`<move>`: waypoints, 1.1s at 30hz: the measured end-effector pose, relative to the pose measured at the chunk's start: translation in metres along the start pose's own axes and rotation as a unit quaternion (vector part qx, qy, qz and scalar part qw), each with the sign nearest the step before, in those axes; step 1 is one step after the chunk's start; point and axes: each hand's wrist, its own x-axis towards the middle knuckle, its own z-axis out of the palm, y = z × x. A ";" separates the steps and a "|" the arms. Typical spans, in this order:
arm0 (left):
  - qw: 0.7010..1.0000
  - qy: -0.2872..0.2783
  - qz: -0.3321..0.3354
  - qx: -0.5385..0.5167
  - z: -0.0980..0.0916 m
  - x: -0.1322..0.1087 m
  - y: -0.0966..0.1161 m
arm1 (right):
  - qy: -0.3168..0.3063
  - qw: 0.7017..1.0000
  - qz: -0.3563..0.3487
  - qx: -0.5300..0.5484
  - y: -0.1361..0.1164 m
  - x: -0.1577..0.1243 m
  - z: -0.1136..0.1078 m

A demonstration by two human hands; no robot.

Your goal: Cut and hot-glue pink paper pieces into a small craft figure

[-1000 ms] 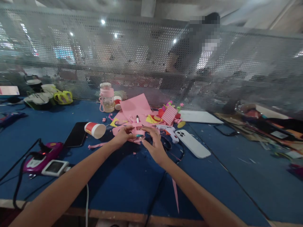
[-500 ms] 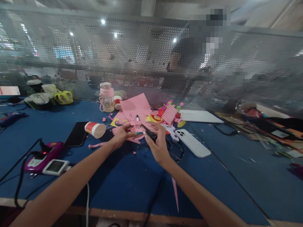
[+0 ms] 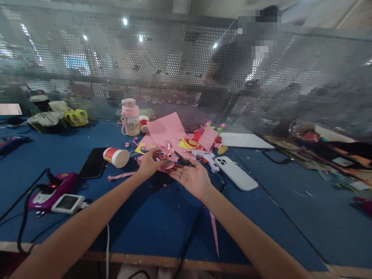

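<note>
My left hand point(image 3: 149, 164) pinches a small pink paper cutout point(image 3: 167, 155) that carries a googly eye. Palm up, my right hand point(image 3: 193, 179) stretches its fingers under the cutout's right edge. Dark scissors point(image 3: 183, 159) sit at the thumb of that hand, blades pointing up and left towards the cutout; their handles are partly hidden. Behind both hands lie a large pink paper sheet point(image 3: 165, 128) and yellow paper scraps point(image 3: 187, 144). A white and orange glue gun point(image 3: 207, 158) rests just beyond my right hand.
Around the hands are a paper cup point(image 3: 116, 157) on its side, a black phone point(image 3: 93, 163), a white phone point(image 3: 236, 173) and a pink-lidded bottle point(image 3: 130, 118). A purple power strip point(image 3: 52, 190) with cables lies left. A perforated metal screen point(image 3: 174, 77) stands behind.
My right hand has turned palm up and its fingers have reached left under the cutout. The cutout's googly eye now shows. My left hand has hardly moved.
</note>
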 end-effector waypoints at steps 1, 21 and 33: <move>1.000 0.000 -0.002 0.001 0.000 0.000 0.000 | -0.005 1.000 0.007 0.003 0.000 -0.001 0.001; 0.997 -0.020 0.013 0.075 0.001 -0.002 0.001 | -0.034 0.999 0.002 -0.001 0.001 0.000 -0.005; 0.998 0.004 0.019 0.060 0.003 -0.005 -0.001 | 0.006 1.000 0.019 0.021 0.002 0.000 0.004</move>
